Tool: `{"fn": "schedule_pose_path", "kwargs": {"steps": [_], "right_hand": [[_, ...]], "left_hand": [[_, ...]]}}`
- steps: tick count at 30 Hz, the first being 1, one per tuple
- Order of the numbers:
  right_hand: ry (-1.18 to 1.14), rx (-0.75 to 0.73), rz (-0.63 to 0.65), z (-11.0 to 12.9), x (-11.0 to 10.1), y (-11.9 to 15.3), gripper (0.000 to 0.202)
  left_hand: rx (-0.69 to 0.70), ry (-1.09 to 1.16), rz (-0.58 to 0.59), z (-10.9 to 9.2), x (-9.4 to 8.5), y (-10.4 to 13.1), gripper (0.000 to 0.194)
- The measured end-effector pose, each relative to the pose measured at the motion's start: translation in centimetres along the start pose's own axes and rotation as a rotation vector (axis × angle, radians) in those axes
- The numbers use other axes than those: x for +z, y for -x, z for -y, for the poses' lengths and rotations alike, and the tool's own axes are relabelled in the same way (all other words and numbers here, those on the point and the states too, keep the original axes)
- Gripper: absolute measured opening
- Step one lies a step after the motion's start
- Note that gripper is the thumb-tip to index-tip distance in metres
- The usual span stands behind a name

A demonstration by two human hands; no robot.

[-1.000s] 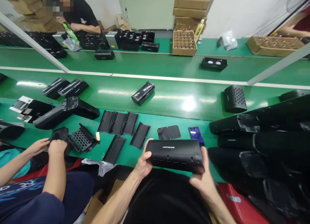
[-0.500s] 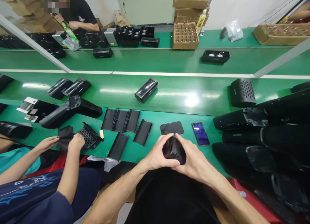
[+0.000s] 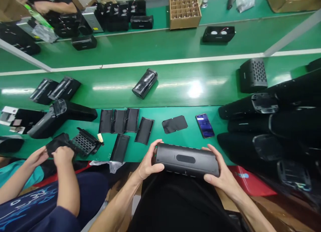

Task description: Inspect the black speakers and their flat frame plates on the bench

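A long black casing with an oval recess in its face lies crosswise between my hands, above my lap. My left hand grips its left end, thumb on the front face. My right hand is closed round the right end, its thumb at the lower corner. Beyond the casing, a thin black sheet rests on the green table, with a phone to its right. Several black panels lie to the left of the sheet.
At the left, a co-worker's hands hold black material beside a perforated black part. Large black housings crowd the right side. A glossy black unit sits on the green strip ahead.
The casing has turned from end-on to lengthwise, and my hands have moved apart to its two ends. The camera view has tilted down and shifted.
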State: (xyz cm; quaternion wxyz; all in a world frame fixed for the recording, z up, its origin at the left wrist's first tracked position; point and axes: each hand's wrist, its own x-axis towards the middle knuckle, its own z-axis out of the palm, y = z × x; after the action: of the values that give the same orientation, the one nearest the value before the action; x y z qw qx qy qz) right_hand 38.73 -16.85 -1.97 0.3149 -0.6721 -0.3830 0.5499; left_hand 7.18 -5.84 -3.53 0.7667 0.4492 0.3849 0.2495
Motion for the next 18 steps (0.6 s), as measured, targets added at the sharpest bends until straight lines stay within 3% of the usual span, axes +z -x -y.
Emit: {"fn": "schedule_pose_path", "kwargs": {"steps": [6, 11, 15, 18], "right_hand": [[-0.015, -0.073, -0.05, 0.9, 0.7, 0.7, 0.09], [-0.096, 0.043, -0.079, 0.9, 1.4, -0.3, 0.082], [-0.072, 0.179, 0.019, 1.1, 0.6, -1.1, 0.089], [-0.073, 0.138, 0.057, 1.0, 0.1, -1.4, 0.109]], "left_hand": [[0.069, -0.111, -0.101, -0.5, 1.0, 0.7, 0.091], [0.009, -0.054, -0.16, 0.8, 0.9, -0.2, 0.087], [-0.076, -0.04, -0.106, 1.2, 0.1, -1.1, 0.09], [-0.119, -0.065, -0.056, 1.1, -0.6, -1.6, 0.097]]}}
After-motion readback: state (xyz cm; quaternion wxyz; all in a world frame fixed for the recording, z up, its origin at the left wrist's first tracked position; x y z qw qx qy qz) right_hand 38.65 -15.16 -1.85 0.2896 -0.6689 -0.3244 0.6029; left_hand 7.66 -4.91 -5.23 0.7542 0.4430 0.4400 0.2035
